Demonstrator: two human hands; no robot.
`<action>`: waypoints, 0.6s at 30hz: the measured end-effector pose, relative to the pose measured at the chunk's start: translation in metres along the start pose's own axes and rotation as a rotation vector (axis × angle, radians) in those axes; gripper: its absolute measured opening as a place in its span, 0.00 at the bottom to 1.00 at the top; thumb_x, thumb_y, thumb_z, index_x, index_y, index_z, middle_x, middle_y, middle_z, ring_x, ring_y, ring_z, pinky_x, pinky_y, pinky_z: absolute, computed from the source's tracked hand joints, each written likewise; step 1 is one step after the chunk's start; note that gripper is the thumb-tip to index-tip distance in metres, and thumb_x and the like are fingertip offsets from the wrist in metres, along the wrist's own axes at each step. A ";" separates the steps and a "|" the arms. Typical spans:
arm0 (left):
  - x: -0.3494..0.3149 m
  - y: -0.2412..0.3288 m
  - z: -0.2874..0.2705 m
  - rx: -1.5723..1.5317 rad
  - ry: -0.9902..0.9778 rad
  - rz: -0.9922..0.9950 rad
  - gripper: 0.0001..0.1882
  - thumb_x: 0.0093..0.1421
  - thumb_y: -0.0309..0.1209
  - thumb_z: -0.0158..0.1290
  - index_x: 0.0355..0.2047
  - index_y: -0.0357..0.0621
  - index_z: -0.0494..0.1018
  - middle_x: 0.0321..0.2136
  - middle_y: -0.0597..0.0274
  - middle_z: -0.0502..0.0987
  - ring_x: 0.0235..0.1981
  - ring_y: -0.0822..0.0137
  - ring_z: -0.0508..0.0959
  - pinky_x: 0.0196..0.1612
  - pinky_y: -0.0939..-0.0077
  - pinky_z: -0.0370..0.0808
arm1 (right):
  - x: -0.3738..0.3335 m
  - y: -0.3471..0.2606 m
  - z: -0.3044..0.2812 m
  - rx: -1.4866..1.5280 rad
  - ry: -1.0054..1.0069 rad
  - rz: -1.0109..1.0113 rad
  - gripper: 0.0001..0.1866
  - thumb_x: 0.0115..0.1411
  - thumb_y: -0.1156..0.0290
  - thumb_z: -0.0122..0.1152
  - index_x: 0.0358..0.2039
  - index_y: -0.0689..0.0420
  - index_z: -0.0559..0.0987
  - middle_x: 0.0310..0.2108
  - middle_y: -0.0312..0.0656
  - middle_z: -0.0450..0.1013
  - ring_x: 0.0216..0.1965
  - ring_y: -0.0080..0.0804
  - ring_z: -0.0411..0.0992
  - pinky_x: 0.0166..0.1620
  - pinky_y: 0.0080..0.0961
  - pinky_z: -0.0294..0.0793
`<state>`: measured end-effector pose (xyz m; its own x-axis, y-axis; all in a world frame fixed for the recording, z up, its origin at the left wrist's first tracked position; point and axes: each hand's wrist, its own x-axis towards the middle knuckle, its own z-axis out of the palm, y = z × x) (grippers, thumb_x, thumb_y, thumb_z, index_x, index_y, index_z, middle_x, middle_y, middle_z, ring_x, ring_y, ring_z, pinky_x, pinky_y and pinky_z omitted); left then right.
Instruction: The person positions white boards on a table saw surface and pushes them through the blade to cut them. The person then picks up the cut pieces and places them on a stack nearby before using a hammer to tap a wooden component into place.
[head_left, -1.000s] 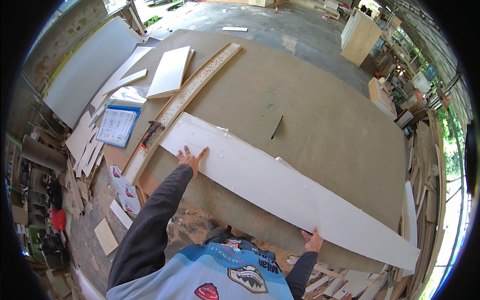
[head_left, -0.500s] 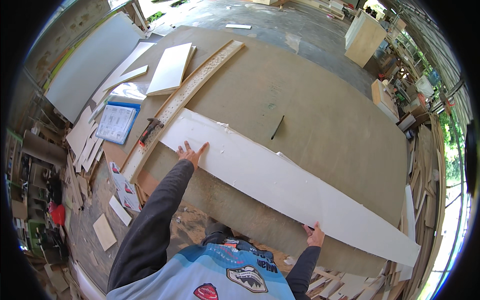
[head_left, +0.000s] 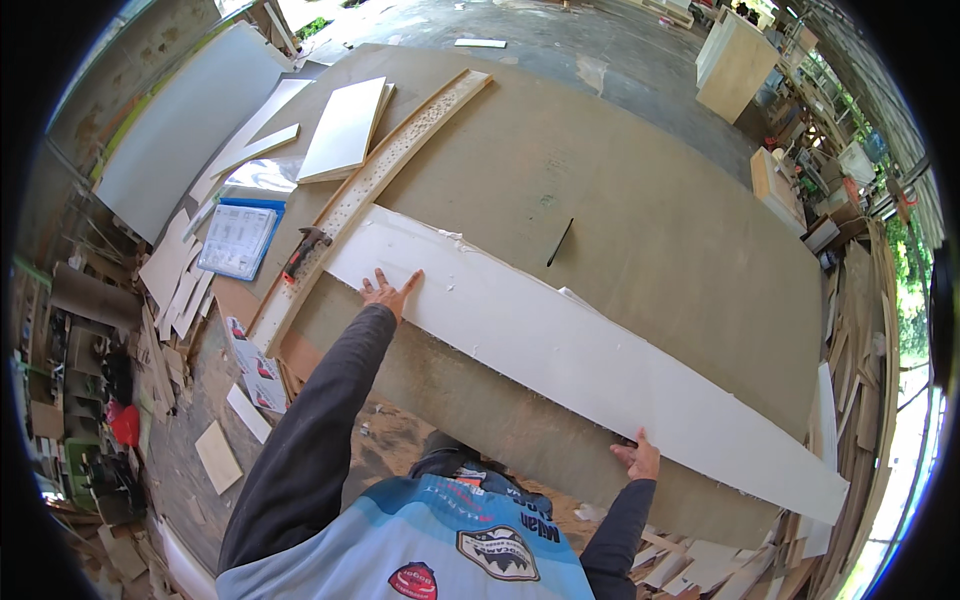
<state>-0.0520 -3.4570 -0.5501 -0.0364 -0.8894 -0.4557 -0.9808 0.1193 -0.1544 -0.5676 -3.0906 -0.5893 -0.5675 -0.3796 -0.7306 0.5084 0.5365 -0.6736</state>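
Observation:
A long white board (head_left: 545,330) lies slantwise across the brown worktable, with a rough, chipped far edge. My left hand (head_left: 388,294) rests on its left part near the close edge, fingers spread and flat. At the board's near edge towards the right, my right hand (head_left: 640,460) grips the rim, thumb over the top and the other fingers along the side; their tips are partly hidden. Left of the board, a claw hammer (head_left: 303,256) with a dark and red handle lies on a long wooden strip (head_left: 375,178) dotted with marks. A thin black pen-like stick (head_left: 560,243) lies beyond the board.
The brown worktable (head_left: 660,240) spreads under everything. White panels (head_left: 345,125) are stacked at the far left, near a blue folder (head_left: 240,238) with printed sheets. Offcuts (head_left: 218,455) litter the floor at left; piled wood strips (head_left: 850,360) stand along the right side.
The whole view has shifted slightly. Both hands stay at about the same places on the white board; the right hand's fingers look a little more extended.

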 end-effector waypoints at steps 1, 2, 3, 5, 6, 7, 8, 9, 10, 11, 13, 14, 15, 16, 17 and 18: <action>-0.001 0.003 -0.003 -0.005 -0.005 0.013 0.61 0.55 0.29 0.63 0.68 0.95 0.29 0.68 0.20 0.40 0.66 0.20 0.52 0.65 0.35 0.55 | -0.005 -0.008 -0.002 -0.064 0.018 0.054 0.36 0.63 0.50 0.63 0.46 0.77 0.68 0.30 0.65 0.76 0.25 0.51 0.80 0.21 0.30 0.82; -0.006 0.006 -0.009 -0.010 -0.007 0.021 0.61 0.55 0.29 0.63 0.69 0.94 0.29 0.68 0.20 0.40 0.66 0.21 0.52 0.65 0.34 0.55 | -0.009 -0.013 -0.003 -0.129 0.031 0.107 0.37 0.61 0.47 0.64 0.44 0.78 0.69 0.28 0.65 0.76 0.24 0.51 0.80 0.20 0.29 0.82; -0.007 0.007 -0.013 -0.015 -0.010 0.030 0.61 0.54 0.29 0.63 0.69 0.94 0.29 0.68 0.20 0.41 0.67 0.22 0.51 0.64 0.33 0.56 | -0.015 -0.017 -0.003 -0.181 0.031 0.100 0.36 0.61 0.46 0.63 0.40 0.76 0.70 0.26 0.65 0.76 0.22 0.49 0.80 0.18 0.29 0.79; 0.003 0.002 0.000 0.036 0.047 0.081 0.62 0.52 0.30 0.65 0.71 0.88 0.30 0.69 0.23 0.40 0.68 0.24 0.50 0.63 0.29 0.57 | -0.027 -0.024 -0.004 -0.297 0.025 0.086 0.35 0.61 0.45 0.63 0.34 0.74 0.71 0.23 0.65 0.76 0.17 0.46 0.78 0.13 0.27 0.75; 0.008 -0.003 0.009 0.062 0.074 0.103 0.63 0.51 0.31 0.66 0.71 0.85 0.30 0.69 0.24 0.39 0.68 0.25 0.49 0.62 0.27 0.57 | -0.031 -0.027 -0.005 -0.451 0.036 0.043 0.32 0.61 0.48 0.63 0.33 0.72 0.72 0.24 0.63 0.77 0.20 0.46 0.79 0.17 0.30 0.77; 0.011 0.004 0.010 0.088 0.117 0.167 0.64 0.49 0.30 0.67 0.72 0.82 0.31 0.70 0.26 0.38 0.69 0.26 0.48 0.61 0.26 0.58 | -0.037 -0.031 -0.011 -0.592 0.063 -0.004 0.29 0.61 0.50 0.64 0.33 0.71 0.72 0.25 0.61 0.78 0.23 0.47 0.80 0.20 0.33 0.79; 0.008 0.008 0.016 0.115 0.156 0.225 0.66 0.47 0.30 0.68 0.72 0.79 0.31 0.70 0.28 0.36 0.69 0.26 0.47 0.60 0.24 0.58 | -0.049 -0.036 -0.010 -0.736 0.084 -0.048 0.26 0.60 0.53 0.64 0.33 0.69 0.73 0.26 0.59 0.78 0.26 0.47 0.81 0.24 0.36 0.81; 0.007 0.012 0.020 0.144 0.195 0.285 0.67 0.45 0.30 0.69 0.73 0.76 0.31 0.71 0.30 0.34 0.70 0.27 0.46 0.59 0.22 0.59 | -0.061 -0.040 -0.004 -0.928 0.158 -0.155 0.22 0.58 0.57 0.65 0.36 0.67 0.74 0.32 0.58 0.78 0.35 0.48 0.80 0.31 0.41 0.80; -0.004 0.023 0.007 0.117 0.126 0.328 0.73 0.38 0.27 0.72 0.73 0.73 0.30 0.72 0.35 0.30 0.69 0.25 0.44 0.58 0.20 0.60 | -0.084 -0.053 0.005 -1.118 0.254 -0.256 0.20 0.55 0.61 0.65 0.39 0.65 0.74 0.39 0.56 0.78 0.44 0.48 0.78 0.39 0.45 0.79; -0.015 0.032 -0.004 0.133 0.088 0.340 0.74 0.38 0.28 0.73 0.73 0.74 0.30 0.72 0.35 0.30 0.69 0.25 0.44 0.57 0.19 0.60 | -0.096 -0.060 0.007 -1.313 0.351 -0.354 0.20 0.53 0.65 0.65 0.42 0.64 0.75 0.45 0.55 0.78 0.52 0.49 0.76 0.46 0.50 0.79; -0.034 0.041 -0.024 0.162 0.013 0.350 0.76 0.36 0.29 0.75 0.72 0.75 0.28 0.72 0.35 0.29 0.69 0.24 0.43 0.54 0.18 0.62 | -0.085 -0.055 -0.003 -1.336 0.316 -0.621 0.33 0.45 0.69 0.67 0.54 0.55 0.71 0.59 0.52 0.66 0.64 0.50 0.60 0.56 0.59 0.68; -0.036 0.045 -0.029 0.185 0.003 0.323 0.79 0.34 0.31 0.76 0.71 0.78 0.25 0.72 0.37 0.28 0.69 0.23 0.42 0.53 0.17 0.62 | -0.081 -0.052 -0.009 -1.350 0.291 -0.754 0.41 0.41 0.71 0.68 0.60 0.51 0.69 0.67 0.50 0.60 0.71 0.51 0.52 0.61 0.63 0.63; -0.032 0.049 -0.032 0.185 0.008 0.329 0.79 0.35 0.31 0.76 0.71 0.78 0.25 0.72 0.37 0.28 0.69 0.24 0.42 0.53 0.17 0.62 | -0.072 -0.052 -0.012 -1.458 0.294 -0.744 0.46 0.40 0.73 0.68 0.64 0.47 0.64 0.69 0.49 0.52 0.72 0.53 0.47 0.62 0.65 0.60; -0.029 0.049 -0.031 0.184 0.005 0.327 0.78 0.36 0.30 0.76 0.71 0.79 0.25 0.72 0.38 0.27 0.69 0.24 0.42 0.54 0.17 0.62 | -0.064 -0.056 -0.009 -1.570 0.283 -0.732 0.52 0.40 0.75 0.69 0.68 0.44 0.59 0.72 0.49 0.44 0.73 0.55 0.42 0.63 0.66 0.58; -0.025 0.050 -0.033 0.185 0.016 0.319 0.78 0.37 0.30 0.75 0.71 0.80 0.25 0.72 0.38 0.27 0.69 0.24 0.41 0.54 0.18 0.62 | -0.055 -0.061 -0.007 -1.672 0.276 -0.731 0.57 0.39 0.77 0.69 0.71 0.40 0.54 0.74 0.48 0.37 0.74 0.58 0.38 0.65 0.68 0.55; -0.024 0.052 -0.031 0.166 0.016 0.310 0.78 0.37 0.27 0.75 0.71 0.83 0.25 0.72 0.41 0.26 0.69 0.25 0.41 0.54 0.18 0.62 | -0.051 -0.064 -0.009 -1.688 0.236 -0.687 0.60 0.38 0.78 0.69 0.72 0.36 0.52 0.75 0.48 0.35 0.73 0.61 0.37 0.64 0.70 0.54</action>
<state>-0.1083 -3.4429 -0.5201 -0.3321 -0.8060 -0.4899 -0.8780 0.4540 -0.1518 -0.5768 -3.0982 -0.5078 -0.5140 -0.8116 -0.2776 -0.8565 0.5032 0.1149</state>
